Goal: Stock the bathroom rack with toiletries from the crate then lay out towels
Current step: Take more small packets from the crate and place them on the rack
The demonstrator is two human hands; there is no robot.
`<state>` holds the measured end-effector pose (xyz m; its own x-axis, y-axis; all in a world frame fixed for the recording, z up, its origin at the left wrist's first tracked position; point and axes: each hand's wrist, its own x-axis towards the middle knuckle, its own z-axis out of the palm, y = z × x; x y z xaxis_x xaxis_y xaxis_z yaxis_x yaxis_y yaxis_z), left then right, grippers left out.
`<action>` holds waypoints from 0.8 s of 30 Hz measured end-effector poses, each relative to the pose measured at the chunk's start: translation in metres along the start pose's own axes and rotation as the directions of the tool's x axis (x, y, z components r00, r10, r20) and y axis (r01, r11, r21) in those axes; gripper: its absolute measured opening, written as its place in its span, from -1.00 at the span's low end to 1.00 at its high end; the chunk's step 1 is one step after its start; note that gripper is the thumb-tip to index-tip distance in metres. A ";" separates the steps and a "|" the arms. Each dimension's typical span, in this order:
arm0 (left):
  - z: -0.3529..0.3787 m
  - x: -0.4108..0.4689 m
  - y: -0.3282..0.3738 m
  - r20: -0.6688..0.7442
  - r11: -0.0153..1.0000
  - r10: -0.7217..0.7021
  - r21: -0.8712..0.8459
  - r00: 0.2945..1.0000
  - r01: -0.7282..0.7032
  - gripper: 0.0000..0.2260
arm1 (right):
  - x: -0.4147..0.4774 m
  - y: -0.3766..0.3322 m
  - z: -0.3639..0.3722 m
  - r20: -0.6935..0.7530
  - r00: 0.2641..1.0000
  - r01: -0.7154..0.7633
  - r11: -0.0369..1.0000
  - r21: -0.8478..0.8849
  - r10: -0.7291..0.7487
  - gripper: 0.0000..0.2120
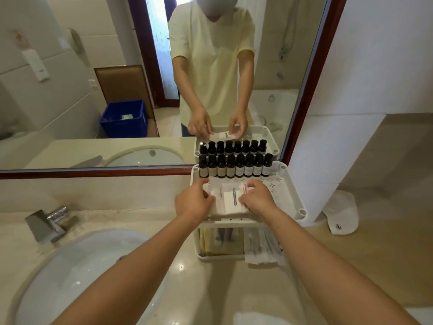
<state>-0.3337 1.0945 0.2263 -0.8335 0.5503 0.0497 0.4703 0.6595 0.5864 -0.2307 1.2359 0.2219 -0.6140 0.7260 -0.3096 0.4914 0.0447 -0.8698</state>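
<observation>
The rack [293, 184] stands on the tabletop [210, 289], at 2 o'clock from the sink [82, 266]. On its top shelf, bottles [235, 168] line the 12 o'clock edge and white packets [230, 199] lie at 6 o'clock. The left hand [193, 204] pinches the packets at 9 o'clock; the right hand [257, 198] grips them at 3 o'clock.

The rack [291, 184] was white, its top tray pierced with small clusters of dots, and the bottles [230, 168] in it were black with pale labels, cream on the left and whiter on the right. The packets [234, 199] were white, one bearing a grey-blue stripe and another, as far as the blur allowed, thin red stripes. The desk [210, 289] was mottled beige, the mirror frame [93, 172] reddish brown, the reflected crate [124, 118] blue, and the towel [342, 212] white with a small dark emblem.
</observation>
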 end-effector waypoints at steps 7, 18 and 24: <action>0.008 -0.002 -0.004 -0.045 0.944 0.143 0.307 0.989 -0.123 -0.60 | 0.005 0.004 0.003 0.048 0.999 0.019 0.950 -0.311 -0.005 -0.49; -0.003 -0.023 -0.004 -0.161 0.939 0.178 0.324 0.971 -0.118 -0.67 | -0.011 0.007 0.008 0.006 0.978 0.184 0.849 -0.494 -0.209 -0.44; -0.017 -0.053 -0.022 -0.201 0.922 -0.075 -0.386 0.977 -0.009 -0.71 | -0.045 -0.014 0.040 -0.007 0.887 0.449 0.868 -0.211 -0.461 -0.64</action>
<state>-0.3047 1.0423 0.2247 -0.9075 0.3855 0.1669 0.3291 0.4055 0.8528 -0.2347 1.1753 0.2328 -0.7672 0.6284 0.1286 0.2815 0.5100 -0.8128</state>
